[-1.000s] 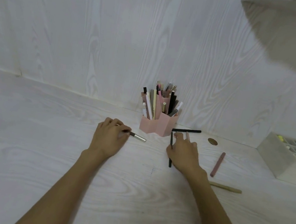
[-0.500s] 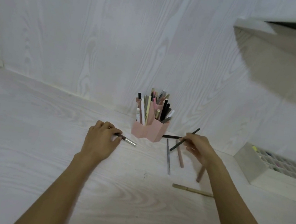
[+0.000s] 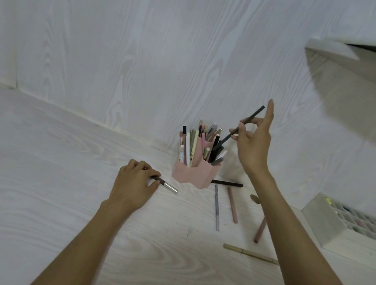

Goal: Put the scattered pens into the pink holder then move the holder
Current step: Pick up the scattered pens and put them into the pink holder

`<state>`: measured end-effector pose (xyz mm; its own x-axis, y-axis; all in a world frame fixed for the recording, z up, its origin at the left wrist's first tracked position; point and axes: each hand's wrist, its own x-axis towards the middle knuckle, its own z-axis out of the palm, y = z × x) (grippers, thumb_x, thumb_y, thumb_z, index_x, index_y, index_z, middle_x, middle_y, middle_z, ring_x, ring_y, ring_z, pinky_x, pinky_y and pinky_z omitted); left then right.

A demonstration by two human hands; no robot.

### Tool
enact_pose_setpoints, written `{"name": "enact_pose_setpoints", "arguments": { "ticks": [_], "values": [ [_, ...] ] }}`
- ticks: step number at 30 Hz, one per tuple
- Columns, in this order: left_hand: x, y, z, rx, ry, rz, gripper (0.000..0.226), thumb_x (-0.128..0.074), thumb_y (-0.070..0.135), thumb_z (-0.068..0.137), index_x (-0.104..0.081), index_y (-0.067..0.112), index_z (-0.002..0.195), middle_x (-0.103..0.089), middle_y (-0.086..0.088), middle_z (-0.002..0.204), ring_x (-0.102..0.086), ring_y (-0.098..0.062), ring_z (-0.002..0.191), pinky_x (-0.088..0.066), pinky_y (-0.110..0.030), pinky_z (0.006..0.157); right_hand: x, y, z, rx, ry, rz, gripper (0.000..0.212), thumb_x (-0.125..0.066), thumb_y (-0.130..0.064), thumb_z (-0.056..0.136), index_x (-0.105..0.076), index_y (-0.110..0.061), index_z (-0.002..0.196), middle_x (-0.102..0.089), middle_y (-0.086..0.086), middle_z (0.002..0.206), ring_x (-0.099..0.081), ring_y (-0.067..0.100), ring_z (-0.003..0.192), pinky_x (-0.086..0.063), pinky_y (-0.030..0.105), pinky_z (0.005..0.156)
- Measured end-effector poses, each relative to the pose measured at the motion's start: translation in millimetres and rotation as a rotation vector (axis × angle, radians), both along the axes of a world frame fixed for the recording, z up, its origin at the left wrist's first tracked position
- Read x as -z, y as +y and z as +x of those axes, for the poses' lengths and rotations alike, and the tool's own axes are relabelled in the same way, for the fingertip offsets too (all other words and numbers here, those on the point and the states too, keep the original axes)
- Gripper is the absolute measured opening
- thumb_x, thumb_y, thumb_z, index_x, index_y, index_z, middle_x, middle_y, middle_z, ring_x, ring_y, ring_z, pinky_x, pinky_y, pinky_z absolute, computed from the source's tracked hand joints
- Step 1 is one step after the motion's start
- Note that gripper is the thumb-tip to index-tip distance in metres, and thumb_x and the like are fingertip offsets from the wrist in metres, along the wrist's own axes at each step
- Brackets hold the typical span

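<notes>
The pink holder stands by the wall, full of several pens. My right hand is raised above and to the right of it and pinches a thin black pen whose lower tip reaches the holder's top. My left hand rests on the table left of the holder and grips a brown pen with a silver end. On the table right of the holder lie a black pen, a grey pen, two pink pens and a gold pen.
A pale divided organiser box sits at the right edge. A small round brass object lies near the wall. A shelf with a laptop juts out at upper right. The wood-grain wall stands just behind the holder.
My right hand has lifted the black pen off the table and up over the holder. My left hand has stayed on its pen. The camera has tilted upward.
</notes>
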<state>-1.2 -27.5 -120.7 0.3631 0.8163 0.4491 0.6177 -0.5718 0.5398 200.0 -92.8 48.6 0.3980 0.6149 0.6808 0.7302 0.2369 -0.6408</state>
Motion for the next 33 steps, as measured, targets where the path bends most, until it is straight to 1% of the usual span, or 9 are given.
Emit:
{"name": "enact_pose_setpoints", "arguments": {
  "ticks": [2,8,10,15,18,21,24,27,33],
  "values": [
    [0.5,0.6,-0.3,0.000,0.000,-0.003,0.028,-0.055,0.036,0.091,-0.066,0.028,0.115,-0.059,0.007,0.114,-0.042,-0.017,0.112,-0.034,-0.029,0.093,8.9,5.6,-3.2,0.084,-0.161,-0.059,0.070,-0.048,-0.006,0.094,-0.008,-0.023,0.149,-0.056,0.008,0.111,-0.066,0.025,0.076,-0.056,0.038,0.076],
    [1.9,0.9,0.3,-0.003,-0.022,0.000,0.028,-0.055,0.037,0.091,-0.067,0.027,0.115,-0.059,0.007,0.114,-0.042,-0.017,0.113,-0.032,-0.028,0.092,47.8,10.0,-5.4,0.190,-0.377,-0.104,0.030,-0.052,-0.022,0.095,-0.054,-0.018,0.125,-0.065,0.002,0.106,-0.064,0.016,0.083,-0.051,0.032,0.070],
    [2.8,1.8,0.5,-0.007,-0.017,0.005,0.029,-0.055,0.038,0.090,-0.066,0.028,0.115,-0.059,0.007,0.115,-0.042,-0.016,0.113,-0.031,-0.028,0.092,52.0,8.8,0.7,0.340,-0.593,-0.108,0.023,-0.056,-0.024,0.093,-0.068,-0.017,0.111,-0.067,0.003,0.106,-0.060,0.021,0.095,-0.043,0.029,0.071],
    [2.9,2.9,1.0,-0.045,-0.004,0.035,0.027,-0.056,0.040,0.089,-0.068,0.030,0.111,-0.060,0.009,0.113,-0.042,-0.015,0.113,-0.026,-0.027,0.092,47.2,-1.5,13.8,0.315,-0.901,-0.267,0.033,-0.045,-0.023,0.097,-0.059,-0.011,0.124,-0.059,0.009,0.124,-0.051,0.030,0.114,-0.042,0.040,0.086],
    [2.5,3.6,0.5,-0.052,-0.010,0.034,0.026,-0.058,0.039,0.088,-0.069,0.029,0.109,-0.061,0.007,0.113,-0.042,-0.017,0.113,-0.027,-0.029,0.092,33.9,-16.5,26.2,0.175,-0.841,-0.414,0.046,-0.045,-0.028,0.097,-0.037,-0.014,0.141,-0.050,0.008,0.135,-0.051,0.024,0.112,-0.042,0.035,0.087],
    [1.5,3.8,0.5,-0.054,0.008,0.033,0.025,-0.058,0.038,0.088,-0.069,0.028,0.109,-0.061,0.006,0.112,-0.042,-0.018,0.113,-0.028,-0.030,0.091,11.9,-42.0,42.1,0.089,-0.639,-0.519,0.030,-0.056,-0.030,0.091,-0.051,-0.024,0.120,-0.058,-0.006,0.109,-0.060,0.017,0.091,-0.048,0.031,0.076],
    [0.5,3.7,0.3,-0.049,0.009,0.049,0.021,-0.060,0.036,0.086,-0.071,0.029,0.104,-0.063,0.008,0.110,-0.043,-0.018,0.113,-0.027,-0.031,0.091,1.5,-69.3,53.4,-0.074,-0.539,-1.010,0.012,-0.069,-0.033,0.081,-0.061,-0.031,0.090,-0.061,-0.013,0.087,-0.060,0.012,0.082,-0.048,0.024,0.073],
    [-1.1,0.3,1.9,-0.032,0.003,0.069,0.015,-0.063,0.034,0.084,-0.072,0.029,0.095,-0.066,0.011,0.104,-0.044,-0.018,0.109,-0.025,-0.029,0.088,21.4,-94.2,52.8,-0.195,-0.567,-1.566,0.024,-0.076,-0.035,0.076,-0.064,-0.033,0.097,-0.063,-0.011,0.094,-0.058,0.006,0.090,-0.042,0.016,0.074],
    [-4.7,-6.3,2.1,0.026,0.003,0.071,0.011,-0.064,0.036,0.084,-0.071,0.030,0.091,-0.069,0.011,0.092,-0.050,-0.014,0.094,-0.028,-0.028,0.081,63.6,-106.0,55.8,-0.167,-0.536,-1.496,0.019,-0.076,-0.042,0.073,-0.068,-0.033,0.088,-0.060,-0.016,0.094,-0.053,0.006,0.093,-0.040,0.028,0.090]
  ]
}}
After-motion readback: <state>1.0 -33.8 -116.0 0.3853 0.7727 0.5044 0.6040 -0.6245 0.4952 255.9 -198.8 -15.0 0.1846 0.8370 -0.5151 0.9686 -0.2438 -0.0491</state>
